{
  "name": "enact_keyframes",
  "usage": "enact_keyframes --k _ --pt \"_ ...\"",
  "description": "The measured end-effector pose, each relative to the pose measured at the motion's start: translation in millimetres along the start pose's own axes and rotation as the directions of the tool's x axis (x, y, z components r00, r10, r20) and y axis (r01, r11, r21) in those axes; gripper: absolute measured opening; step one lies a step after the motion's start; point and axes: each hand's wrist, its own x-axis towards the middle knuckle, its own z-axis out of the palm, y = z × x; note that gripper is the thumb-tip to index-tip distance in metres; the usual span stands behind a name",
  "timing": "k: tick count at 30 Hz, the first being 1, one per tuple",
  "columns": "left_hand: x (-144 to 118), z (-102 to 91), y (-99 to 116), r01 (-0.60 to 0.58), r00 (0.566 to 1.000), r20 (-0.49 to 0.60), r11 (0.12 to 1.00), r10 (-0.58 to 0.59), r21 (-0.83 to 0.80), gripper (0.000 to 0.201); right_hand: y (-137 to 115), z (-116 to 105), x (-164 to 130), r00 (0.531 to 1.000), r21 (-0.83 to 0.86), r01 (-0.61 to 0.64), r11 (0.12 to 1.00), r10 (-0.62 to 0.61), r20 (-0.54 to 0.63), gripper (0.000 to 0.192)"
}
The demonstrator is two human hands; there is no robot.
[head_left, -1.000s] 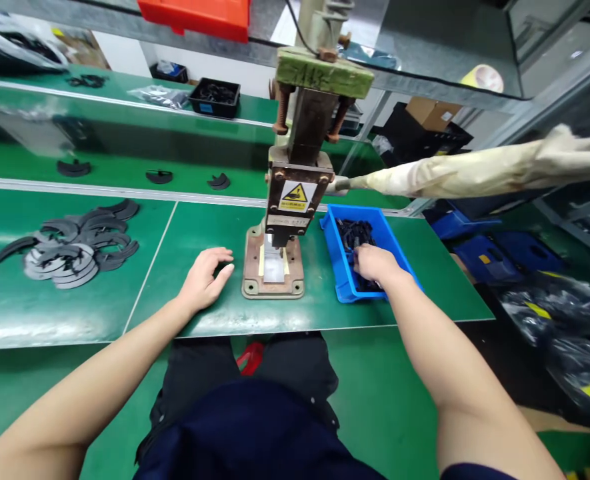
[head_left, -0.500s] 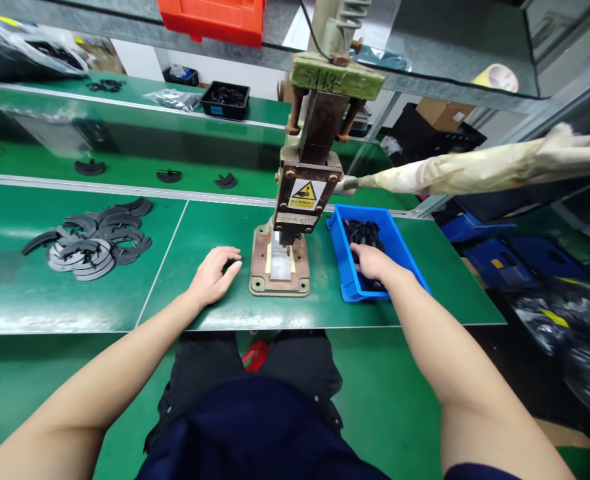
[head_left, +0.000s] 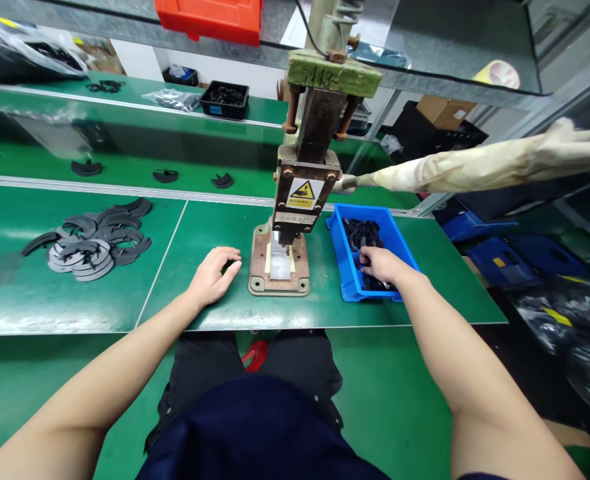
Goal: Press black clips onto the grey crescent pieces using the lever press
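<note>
My left hand rests on the green bench just left of the hand press's base plate, fingers loosely curled and apart; a dark spot lies under the fingertips. My right hand reaches into the blue bin to the right of the press, fingers down among small black parts. Whether it grips one is hidden. The press head, with a yellow warning label, stands raised over the pale fixture on the base.
The press's cloth-wrapped lever sticks out to the right above the bin. A pile of dark curved flat pieces lies at the left. A black tray sits on the rear bench, an orange bin overhead. Blue bins and black bags stand at right.
My right hand has shifted slightly toward the near end of the blue bin among the parts. My left hand has stayed beside the press base. The view has shifted a little.
</note>
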Motion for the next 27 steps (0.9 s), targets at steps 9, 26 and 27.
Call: enact_keyframes --k 9,26,27 --pt "6.2 -11.8 19.9 -0.005 0.994 -0.111 1.0 0.005 -0.003 0.018 -62.0 4.7 -56.5 0.822 0.645 0.377 0.665 0.081 -0.564 0.029" --pt "-3.2 7.5 122.3 -0.017 1.0 -0.027 0.922 0.007 -0.387 0.018 -217.2 136.9 -111.0 0.918 0.91 0.391 0.14 -0.125 -0.375 0.026" --pt "-3.3 7.0 120.7 -0.018 1.0 -0.025 0.926 0.01 -0.378 0.018 -216.6 137.4 -110.8 0.922 0.912 0.382 0.149 -0.13 -0.365 0.026"
